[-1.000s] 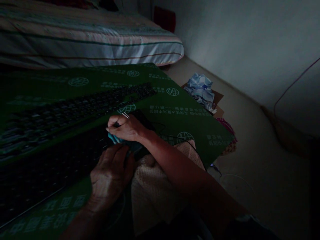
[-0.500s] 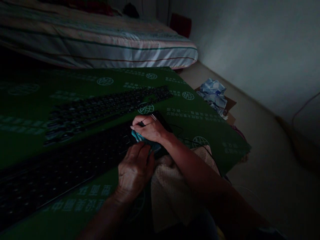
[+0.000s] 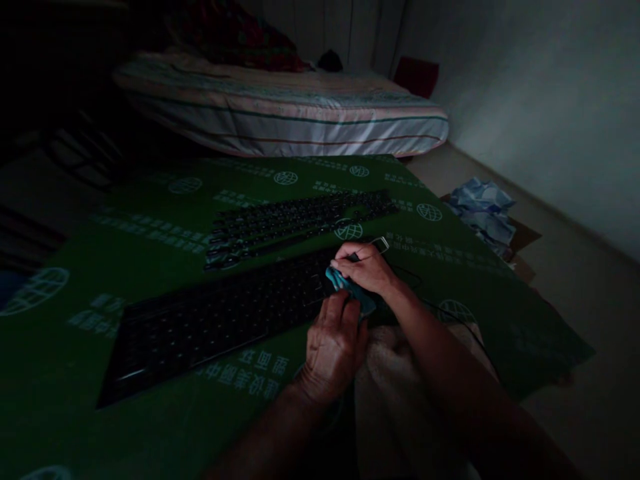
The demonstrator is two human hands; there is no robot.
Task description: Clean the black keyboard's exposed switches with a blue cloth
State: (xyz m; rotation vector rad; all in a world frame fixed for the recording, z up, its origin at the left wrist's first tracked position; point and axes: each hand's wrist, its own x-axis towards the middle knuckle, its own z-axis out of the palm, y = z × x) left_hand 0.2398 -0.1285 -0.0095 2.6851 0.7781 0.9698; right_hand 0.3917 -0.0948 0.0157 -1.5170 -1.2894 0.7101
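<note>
A black keyboard base [image 3: 220, 313], its keycaps off, lies slantwise on the green tabletop. My right hand [image 3: 365, 270] is closed over its right end, with a dark-handled tool ending in a thin wire loop [image 3: 383, 245], which looks like a keycap puller. A teal cloth [image 3: 353, 290] is bunched between both hands, pinched by the right fingertips. From the near side, my left hand [image 3: 333, 343] has its fingers curled onto the same cloth. Beyond the base, black keycaps [image 3: 295, 220] lie in rows. What is under the cloth is hidden.
The green table [image 3: 165, 413] bears white lettering and globe marks. A beige cloth [image 3: 395, 380] lies by my right forearm, near a black cable [image 3: 467, 327]. Behind stands a bed [image 3: 320, 127]; crumpled blue-white material [image 3: 483, 207] is on the floor at right.
My view has swung left, so everything appears farther right and lower, and the keyboard's left end now shows. Both hands remain at the cloth on the keyboard's right end.
</note>
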